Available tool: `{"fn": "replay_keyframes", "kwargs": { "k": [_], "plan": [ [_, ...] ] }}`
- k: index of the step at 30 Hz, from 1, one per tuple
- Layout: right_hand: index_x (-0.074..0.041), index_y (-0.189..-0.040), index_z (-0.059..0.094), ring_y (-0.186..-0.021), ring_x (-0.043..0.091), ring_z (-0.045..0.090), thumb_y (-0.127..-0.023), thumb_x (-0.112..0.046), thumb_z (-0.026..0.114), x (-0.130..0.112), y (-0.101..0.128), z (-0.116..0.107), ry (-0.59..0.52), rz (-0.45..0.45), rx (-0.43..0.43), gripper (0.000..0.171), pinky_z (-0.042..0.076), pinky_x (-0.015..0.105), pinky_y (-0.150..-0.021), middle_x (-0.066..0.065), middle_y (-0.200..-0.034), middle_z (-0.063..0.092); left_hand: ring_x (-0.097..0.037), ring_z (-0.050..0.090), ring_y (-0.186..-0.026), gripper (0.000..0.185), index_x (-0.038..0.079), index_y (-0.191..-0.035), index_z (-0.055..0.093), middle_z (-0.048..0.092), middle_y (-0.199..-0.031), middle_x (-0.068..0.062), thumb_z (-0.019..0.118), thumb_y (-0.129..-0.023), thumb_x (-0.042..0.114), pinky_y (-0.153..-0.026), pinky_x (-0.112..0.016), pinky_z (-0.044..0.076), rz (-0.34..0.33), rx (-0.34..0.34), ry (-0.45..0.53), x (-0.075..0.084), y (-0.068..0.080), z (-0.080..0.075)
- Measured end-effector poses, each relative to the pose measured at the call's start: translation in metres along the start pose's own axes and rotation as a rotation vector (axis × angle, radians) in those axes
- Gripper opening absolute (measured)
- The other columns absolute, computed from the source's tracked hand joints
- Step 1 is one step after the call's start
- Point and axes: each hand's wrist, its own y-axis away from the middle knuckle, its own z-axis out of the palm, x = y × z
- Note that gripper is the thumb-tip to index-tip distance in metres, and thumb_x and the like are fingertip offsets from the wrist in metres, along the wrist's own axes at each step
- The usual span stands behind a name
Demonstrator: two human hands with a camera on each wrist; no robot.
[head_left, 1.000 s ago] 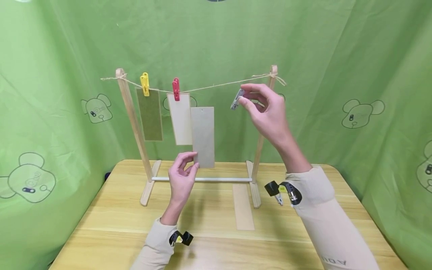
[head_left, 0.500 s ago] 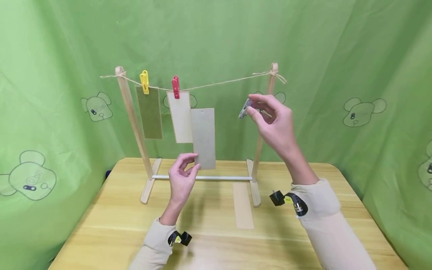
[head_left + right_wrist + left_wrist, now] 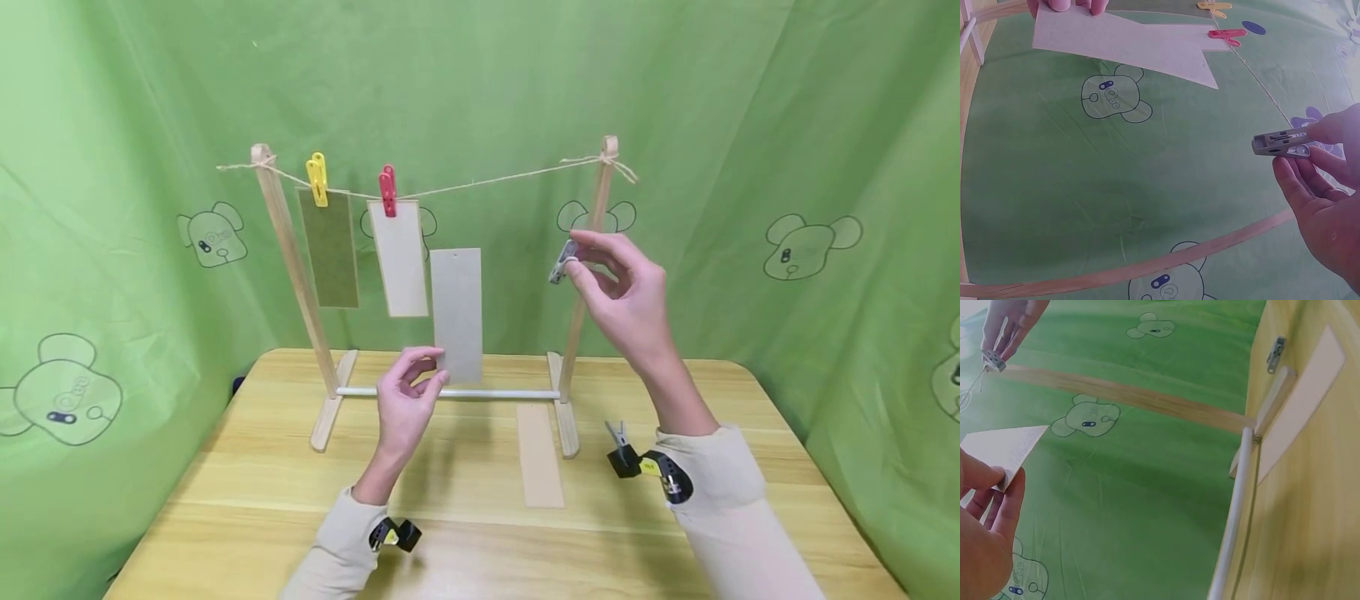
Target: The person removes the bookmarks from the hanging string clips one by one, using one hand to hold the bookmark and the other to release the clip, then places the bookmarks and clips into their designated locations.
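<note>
With thumb and fingers, my left hand (image 3: 407, 404) pinches the lower left edge of a pale grey card (image 3: 457, 317), which stands upright in the air with a small hole near its top. Its top edge is below the string (image 3: 495, 181). Between thumb and fingertips my right hand (image 3: 626, 292) pinches a grey clothespin (image 3: 562, 262), in front of the right post and under the string. In the right wrist view this clothespin (image 3: 1280, 142) points away from the fingers. A yellow clothespin (image 3: 318, 179) holds an olive card (image 3: 330, 250); a red clothespin (image 3: 387, 191) holds a cream card (image 3: 399, 262).
The string runs between two wooden posts (image 3: 288, 242) joined low down by a white rod (image 3: 510, 393). On the table (image 3: 247, 500) lie a beige card (image 3: 540, 458) and another grey clothespin (image 3: 617, 433), partly hidden by the right wrist camera. A green curtain (image 3: 480, 75) surrounds the table.
My right hand with the grey clothespin has moved down and to the right, away from the grey card. My left hand and its card have dropped slightly and shifted a little right.
</note>
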Motion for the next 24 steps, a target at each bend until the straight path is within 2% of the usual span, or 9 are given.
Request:
{"fn": "replay_keyframes", "kwargs": {
  "k": [8, 16, 24],
  "plan": [
    [0.005, -0.126, 0.067, -0.110, 0.022, 0.066, -0.092, 0.009, 0.068, 0.004, 0.014, -0.004, 0.055, 0.004, 0.009, 0.034, 0.056, 0.030, -0.100, 0.012, -0.115, 0.065, -0.027, 0.068, -0.101, 0.033, -0.011, -0.114, 0.067, 0.064, -0.113, -0.026, 0.069, -0.083, -0.022, -0.087, -0.039, 0.063, -0.031, -0.018, -0.005, -0.001, 0.005, -0.001],
    [0.007, -0.127, 0.066, -0.109, 0.022, 0.066, -0.090, 0.013, 0.067, 0.008, 0.026, -0.009, 0.032, 0.007, 0.030, 0.037, 0.056, 0.029, -0.099, 0.017, -0.115, 0.064, -0.024, 0.069, -0.101, 0.032, -0.012, -0.113, 0.067, 0.064, -0.113, -0.028, 0.070, -0.083, -0.021, -0.086, -0.039, 0.063, -0.041, -0.025, 0.017, 0.000, 0.009, -0.001],
    [0.012, -0.127, 0.063, -0.110, 0.023, 0.065, -0.091, 0.014, 0.066, 0.014, 0.040, -0.017, 0.017, 0.026, 0.039, 0.036, 0.056, 0.030, -0.100, 0.021, -0.117, 0.062, -0.026, 0.069, -0.101, 0.031, -0.011, -0.112, 0.067, 0.065, -0.114, -0.026, 0.071, -0.083, -0.020, -0.085, -0.040, 0.063, -0.051, -0.034, 0.008, 0.001, 0.012, -0.001]
  ]
}}
